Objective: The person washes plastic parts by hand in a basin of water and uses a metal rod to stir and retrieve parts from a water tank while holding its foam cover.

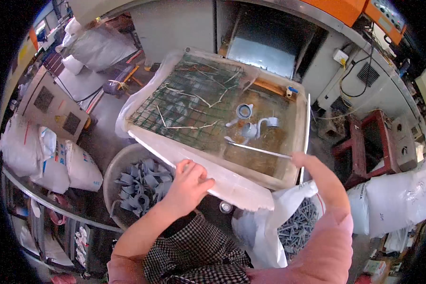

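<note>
My right hand is closed around the end of a thin pale rod. The rod reaches left into the water of a large white tub, its far tip close to several grey plastic fittings. One ring-shaped fitting lies a little farther back. My left hand is curled at the white panel along the tub's near side; what its fingers hold, if anything, is hidden. Green netting with pale strips spans the tub's left part.
A round bin of grey plastic pieces stands at the near left. At the near right, a white sack sits by a pile of small grey parts. A machine opening faces the tub's back. A red metal frame stands right.
</note>
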Demonstrator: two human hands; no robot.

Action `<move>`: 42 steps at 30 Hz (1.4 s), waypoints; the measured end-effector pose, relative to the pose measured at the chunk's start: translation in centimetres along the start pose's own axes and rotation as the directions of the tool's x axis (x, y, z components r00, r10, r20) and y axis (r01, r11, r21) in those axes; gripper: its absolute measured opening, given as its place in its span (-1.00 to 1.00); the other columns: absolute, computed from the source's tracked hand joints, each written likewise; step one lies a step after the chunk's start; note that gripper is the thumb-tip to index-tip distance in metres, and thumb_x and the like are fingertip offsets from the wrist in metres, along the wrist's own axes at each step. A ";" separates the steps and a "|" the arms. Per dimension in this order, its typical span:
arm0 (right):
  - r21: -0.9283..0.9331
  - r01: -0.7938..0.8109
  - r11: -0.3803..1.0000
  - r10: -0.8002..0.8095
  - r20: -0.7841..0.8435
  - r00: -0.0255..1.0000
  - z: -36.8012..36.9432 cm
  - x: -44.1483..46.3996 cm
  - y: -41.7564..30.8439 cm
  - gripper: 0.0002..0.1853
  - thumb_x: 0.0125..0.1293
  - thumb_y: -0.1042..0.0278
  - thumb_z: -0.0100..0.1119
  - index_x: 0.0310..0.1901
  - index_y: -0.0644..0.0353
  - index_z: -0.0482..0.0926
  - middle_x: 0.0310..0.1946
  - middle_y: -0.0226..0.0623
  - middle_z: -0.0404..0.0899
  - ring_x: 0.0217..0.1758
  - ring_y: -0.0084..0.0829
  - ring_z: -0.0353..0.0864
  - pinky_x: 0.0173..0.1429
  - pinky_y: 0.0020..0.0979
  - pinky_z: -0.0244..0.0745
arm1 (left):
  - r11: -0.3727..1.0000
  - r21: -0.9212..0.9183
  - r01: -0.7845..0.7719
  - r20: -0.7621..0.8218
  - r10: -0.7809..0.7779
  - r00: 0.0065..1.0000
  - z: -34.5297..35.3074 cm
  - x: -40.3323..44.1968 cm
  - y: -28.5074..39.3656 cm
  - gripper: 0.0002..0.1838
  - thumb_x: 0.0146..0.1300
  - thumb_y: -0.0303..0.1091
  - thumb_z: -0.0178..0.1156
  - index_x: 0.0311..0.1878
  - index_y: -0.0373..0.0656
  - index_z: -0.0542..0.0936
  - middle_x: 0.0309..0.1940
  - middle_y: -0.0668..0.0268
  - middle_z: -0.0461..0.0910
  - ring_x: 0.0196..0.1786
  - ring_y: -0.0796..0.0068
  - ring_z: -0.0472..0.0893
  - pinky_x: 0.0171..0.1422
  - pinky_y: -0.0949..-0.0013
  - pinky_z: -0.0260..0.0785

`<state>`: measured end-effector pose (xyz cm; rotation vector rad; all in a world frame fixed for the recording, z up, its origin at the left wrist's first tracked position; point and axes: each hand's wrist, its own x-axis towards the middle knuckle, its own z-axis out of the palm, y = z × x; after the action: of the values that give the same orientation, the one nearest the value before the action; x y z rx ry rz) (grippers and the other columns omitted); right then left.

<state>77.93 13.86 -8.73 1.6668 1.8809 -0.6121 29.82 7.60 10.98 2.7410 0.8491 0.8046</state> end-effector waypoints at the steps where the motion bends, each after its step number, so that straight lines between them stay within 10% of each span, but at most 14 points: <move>1: 0.127 -0.031 0.991 0.058 -0.218 0.974 -1.3 -1.8 0.7 -0.61 0.17 0.23 0.02 0.04 0.12 0.50 -0.13 -0.01 0.58 -0.05 -0.06 0.56 0.01 -0.12 0.46 | 1.000 0.009 0.002 -0.002 -0.002 1.000 0.1 0.2 -0.1 -0.80 -0.19 -0.46 0.22 -0.38 -0.11 0.53 -0.40 0.32 0.27 -0.22 0.31 0.40 0.14 0.08 0.11; 6: 0.096 -0.203 0.974 0.225 -0.405 0.886 -11.3 -18.8 -1.7 -0.60 0.11 0.32 0.07 0.02 -0.21 0.57 -0.17 -0.14 0.60 -0.12 -0.12 0.59 0.01 -0.16 0.49 | 1.000 0.027 -0.016 -0.015 0.016 1.000 0.9 0.5 -0.1 -0.71 -0.25 -0.50 0.29 -0.34 -0.09 0.54 -0.34 0.29 0.30 -0.13 0.24 0.41 0.18 0.07 0.09; 13: 0.260 -0.271 0.927 0.355 -0.373 0.857 -10.4 -33.9 0.2 -0.63 0.05 0.37 0.16 -0.03 -0.02 0.61 -0.22 -0.07 0.62 -0.17 -0.09 0.61 0.00 -0.23 0.49 | 0.997 0.030 -0.072 -0.063 0.074 0.995 1.6 0.8 1.1 -0.75 -0.25 -0.51 0.29 -0.40 -0.10 0.52 -0.38 0.30 0.30 -0.15 0.28 0.41 0.15 0.10 0.10; 19: 0.398 -0.363 0.842 0.488 -0.281 0.826 -7.8 -37.3 0.7 -0.60 0.03 0.47 0.12 -0.02 0.07 0.61 -0.63 -0.20 0.55 -0.60 -0.51 0.50 -0.40 -0.41 0.45 | 0.995 0.040 -0.091 -0.113 0.095 0.989 1.4 0.9 1.4 -0.77 -0.24 -0.50 0.31 -0.43 -0.12 0.53 -0.40 0.31 0.29 -0.19 0.32 0.41 0.10 0.13 0.12; 32: 0.589 -0.391 0.707 0.596 -0.199 0.778 -6.1 -37.0 0.6 -0.64 0.09 0.49 0.12 -0.02 0.15 0.59 -0.65 -0.26 0.51 -0.63 -0.54 0.47 -0.50 -0.38 0.38 | 0.995 0.042 -0.094 -0.109 0.098 0.989 1.3 0.7 1.9 -0.79 -0.22 -0.48 0.32 -0.45 -0.12 0.51 -0.41 0.33 0.29 -0.19 0.34 0.40 0.11 0.15 0.10; 38: 0.405 -0.433 0.805 0.581 -0.391 0.714 -4.0 -35.5 3.7 -0.67 0.11 0.48 0.11 -0.05 0.17 0.60 -0.50 -0.06 0.62 -0.49 -0.29 0.61 -0.37 -0.29 0.46 | 0.995 0.051 -0.085 -0.114 0.090 0.989 1.4 0.7 2.2 -0.79 -0.22 -0.49 0.31 -0.46 -0.12 0.51 -0.41 0.33 0.28 -0.20 0.35 0.40 0.13 0.14 0.09; 42: -0.027 -0.401 0.916 0.366 -0.353 0.861 -3.2 -31.8 5.5 -0.76 0.09 0.44 0.05 -0.22 0.23 0.63 -0.37 0.06 0.58 -0.30 -0.01 0.60 -0.15 -0.16 0.51 | 0.995 0.033 -0.093 -0.108 0.096 0.990 1.8 0.8 2.1 -0.80 -0.21 -0.49 0.31 -0.45 -0.12 0.51 -0.42 0.33 0.29 -0.20 0.36 0.41 0.13 0.13 0.09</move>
<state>85.69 -6.89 14.93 2.1083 1.6851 -0.0620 32.29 6.34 10.47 2.8014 0.7603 0.9767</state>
